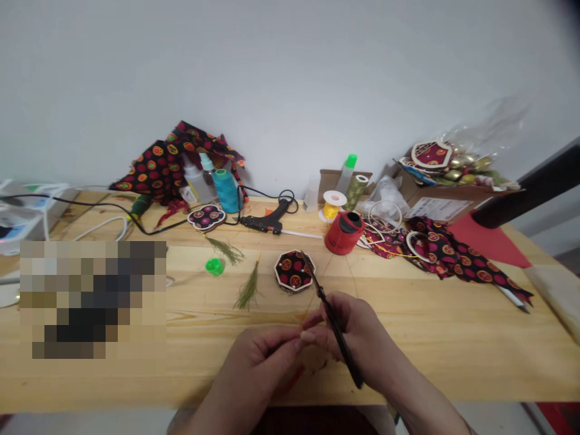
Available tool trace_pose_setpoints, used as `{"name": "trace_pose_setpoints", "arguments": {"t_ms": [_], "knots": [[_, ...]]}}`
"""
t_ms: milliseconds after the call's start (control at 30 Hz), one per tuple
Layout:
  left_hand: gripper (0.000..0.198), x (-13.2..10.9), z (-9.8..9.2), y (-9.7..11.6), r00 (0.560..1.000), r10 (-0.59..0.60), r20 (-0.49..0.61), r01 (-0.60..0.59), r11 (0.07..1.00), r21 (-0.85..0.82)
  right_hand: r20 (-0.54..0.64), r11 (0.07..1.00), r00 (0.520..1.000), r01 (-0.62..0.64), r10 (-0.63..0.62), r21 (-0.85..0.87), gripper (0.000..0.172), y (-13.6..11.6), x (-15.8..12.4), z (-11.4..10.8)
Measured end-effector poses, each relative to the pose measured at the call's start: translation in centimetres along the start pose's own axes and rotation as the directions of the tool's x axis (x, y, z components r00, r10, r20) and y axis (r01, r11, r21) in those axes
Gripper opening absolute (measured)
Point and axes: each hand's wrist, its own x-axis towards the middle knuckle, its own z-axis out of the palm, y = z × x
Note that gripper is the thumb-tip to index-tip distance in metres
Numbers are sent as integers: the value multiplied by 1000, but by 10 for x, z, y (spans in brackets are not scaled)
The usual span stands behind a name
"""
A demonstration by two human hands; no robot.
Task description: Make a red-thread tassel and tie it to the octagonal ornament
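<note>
My left hand [260, 356] is pinched shut near the table's front edge, its fingertips meeting those of my right hand [357, 341]. What the left fingers pinch is too small to name; a thin thread seems to run up from them. My right hand is closed around black scissors [333, 320], whose blades point up and away toward an octagonal patterned fabric piece [294, 270] lying flat on the wooden table [453, 338]. Two green tassels [248, 290] lie left of that piece.
A red thread holder [344, 232], yellow spool [333, 205], black glue gun [267, 222], teal spool [226, 189], green cap [214, 266] and patterned fabric heaps [453, 254] crowd the far half. A cardboard box [446, 202] stands at right, machines at far left.
</note>
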Motion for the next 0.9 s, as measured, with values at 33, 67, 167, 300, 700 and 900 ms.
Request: {"name": "trace_pose_setpoints", "arguments": {"t_ms": [33,67,167,300,700,900], "knots": [[24,0,0,0,1000,19,22,-19,1000,20,1,1000,1000,-2,2,8,26,-1,3,4],[25,-1,1,0,999,27,40,-29,999,34,-3,1000,1000,5,-4,25,25,-2,5,6],[29,1,1,-2,996,37,78,-41,998,51,-39,995,997,66,-64,68,19,-2,7,9],[29,4,1,-7,999,-16,29,16,1000,4,-219,983,958,176,-183,-50,18,-2,6,-6],[18,10,-4,-6,989,-139,-43,123,955,-270,-469,779,814,-33,-343,-626,19,13,-9,-74],[19,13,-6,-3,992,-124,-22,111,946,-306,-30,737,953,212,-301,-642,18,-3,-52,-53]]}}
